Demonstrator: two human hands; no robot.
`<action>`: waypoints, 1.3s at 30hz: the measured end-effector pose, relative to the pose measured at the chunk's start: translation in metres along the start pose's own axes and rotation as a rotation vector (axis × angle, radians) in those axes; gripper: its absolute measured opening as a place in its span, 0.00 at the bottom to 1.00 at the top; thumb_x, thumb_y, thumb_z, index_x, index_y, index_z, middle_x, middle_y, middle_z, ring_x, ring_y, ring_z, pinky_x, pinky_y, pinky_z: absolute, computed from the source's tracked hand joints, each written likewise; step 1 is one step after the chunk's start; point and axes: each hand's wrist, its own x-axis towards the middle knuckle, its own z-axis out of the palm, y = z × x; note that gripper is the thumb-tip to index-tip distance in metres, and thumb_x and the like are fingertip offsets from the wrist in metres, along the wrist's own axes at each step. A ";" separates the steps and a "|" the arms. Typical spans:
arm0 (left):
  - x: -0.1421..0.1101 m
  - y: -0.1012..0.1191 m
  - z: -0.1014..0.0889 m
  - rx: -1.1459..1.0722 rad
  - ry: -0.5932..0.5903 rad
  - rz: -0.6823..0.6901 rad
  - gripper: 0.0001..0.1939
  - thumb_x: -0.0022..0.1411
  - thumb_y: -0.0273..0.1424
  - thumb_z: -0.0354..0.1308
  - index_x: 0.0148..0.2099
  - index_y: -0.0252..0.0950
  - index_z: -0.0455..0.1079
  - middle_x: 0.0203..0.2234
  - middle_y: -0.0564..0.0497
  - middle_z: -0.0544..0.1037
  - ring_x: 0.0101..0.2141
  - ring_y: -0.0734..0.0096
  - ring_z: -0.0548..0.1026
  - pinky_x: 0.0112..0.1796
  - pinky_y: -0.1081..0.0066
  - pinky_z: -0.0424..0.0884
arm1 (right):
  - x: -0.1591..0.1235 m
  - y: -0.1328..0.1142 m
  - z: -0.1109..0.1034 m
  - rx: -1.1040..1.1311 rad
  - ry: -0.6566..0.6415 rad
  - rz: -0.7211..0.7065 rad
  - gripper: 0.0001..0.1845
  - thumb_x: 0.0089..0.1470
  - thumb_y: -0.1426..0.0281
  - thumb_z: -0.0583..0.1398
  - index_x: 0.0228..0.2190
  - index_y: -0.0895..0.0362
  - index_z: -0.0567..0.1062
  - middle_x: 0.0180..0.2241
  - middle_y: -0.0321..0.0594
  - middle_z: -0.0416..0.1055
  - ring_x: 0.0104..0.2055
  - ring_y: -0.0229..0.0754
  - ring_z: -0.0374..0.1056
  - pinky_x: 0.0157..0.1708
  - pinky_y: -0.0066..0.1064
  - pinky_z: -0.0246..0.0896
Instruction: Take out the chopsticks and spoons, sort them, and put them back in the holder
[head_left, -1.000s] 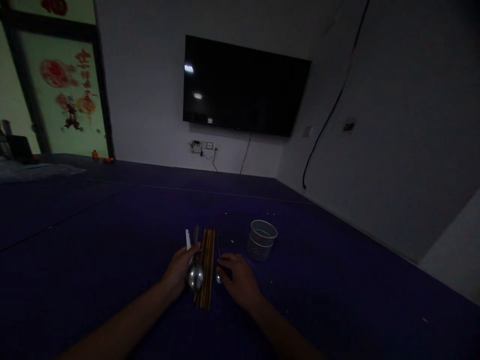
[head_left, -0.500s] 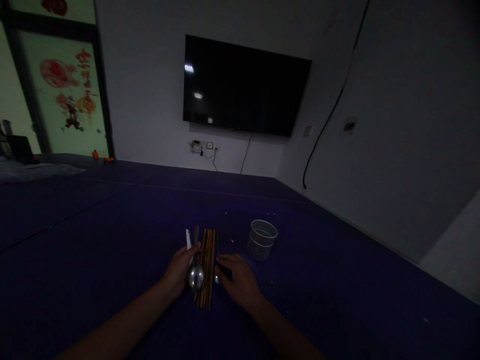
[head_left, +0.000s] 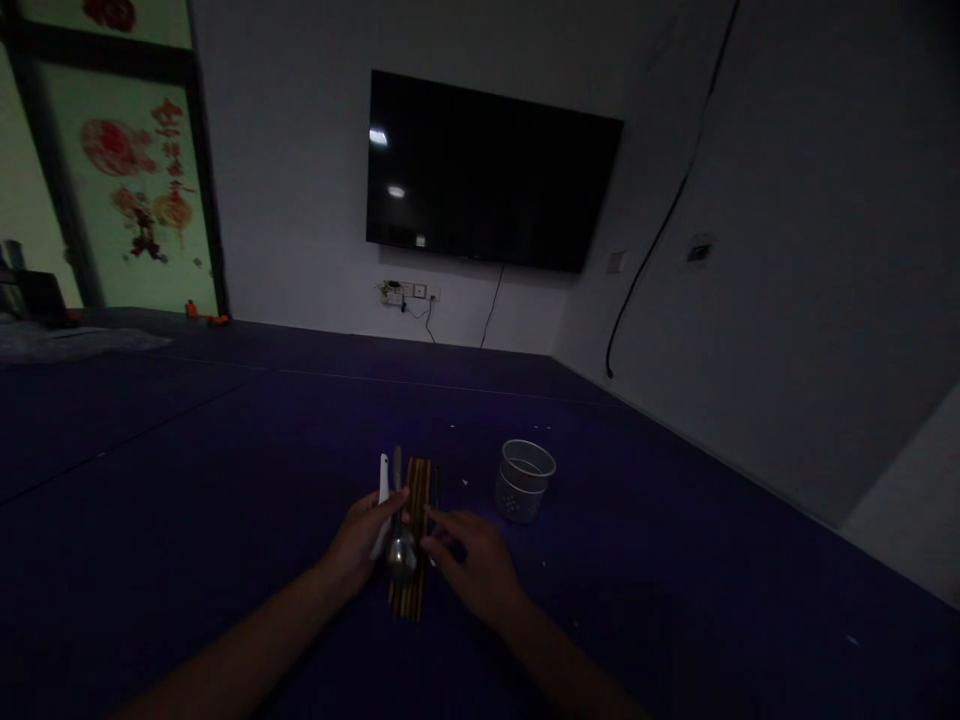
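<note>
My left hand [head_left: 361, 535] is closed around a metal spoon [head_left: 402, 556] and a utensil with a white handle [head_left: 385, 478]. The spoon's bowl points toward me; the white utensil's lower end is partly hidden by my fingers. Beside them, a bundle of wooden chopsticks [head_left: 411, 590] lies lengthwise on the dark blue surface. My right hand [head_left: 476, 562] is at the chopsticks' right edge, thumb and forefinger apart. Another thin metal utensil [head_left: 437, 482] lies just right of the chopsticks, mostly covered by that hand.
A grey metal utensil holder [head_left: 523, 490] with small holes stands upright to the right of my right hand. Small white scraps dot the blue surface [head_left: 300, 430]. Farther off are walls, a wall-mounted television [head_left: 487, 180], a hanging cable [head_left: 660, 225] and clear plastic sheeting [head_left: 82, 343].
My left hand has shifted slightly right with the spoon and white-handled utensil, now over the chopsticks' left side. My right hand's fingertips have moved a little left, off the utensil toward the chopsticks.
</note>
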 end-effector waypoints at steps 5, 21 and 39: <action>-0.002 0.001 0.004 -0.012 0.018 0.014 0.22 0.34 0.43 0.72 0.25 0.33 0.69 0.15 0.53 0.73 0.16 0.74 0.70 0.20 0.75 0.64 | -0.003 -0.004 0.011 0.183 -0.068 -0.034 0.27 0.51 0.68 0.62 0.54 0.50 0.69 0.33 0.36 0.75 0.31 0.38 0.67 0.34 0.30 0.62; -0.001 0.003 0.005 -0.037 0.091 -0.009 0.14 0.54 0.37 0.64 0.32 0.29 0.71 0.20 0.48 0.78 0.15 0.77 0.70 0.18 0.77 0.66 | 0.005 0.013 0.013 0.655 0.265 0.217 0.21 0.52 0.60 0.59 0.46 0.55 0.76 0.37 0.42 0.77 0.36 0.44 0.71 0.37 0.37 0.66; 0.004 0.001 0.001 -0.033 0.067 -0.019 0.13 0.59 0.36 0.59 0.32 0.29 0.71 0.17 0.51 0.75 0.13 0.79 0.68 0.15 0.78 0.63 | 0.002 0.025 -0.003 0.229 0.160 0.372 0.19 0.49 0.72 0.51 0.35 0.60 0.80 0.31 0.44 0.78 0.35 0.46 0.72 0.36 0.32 0.64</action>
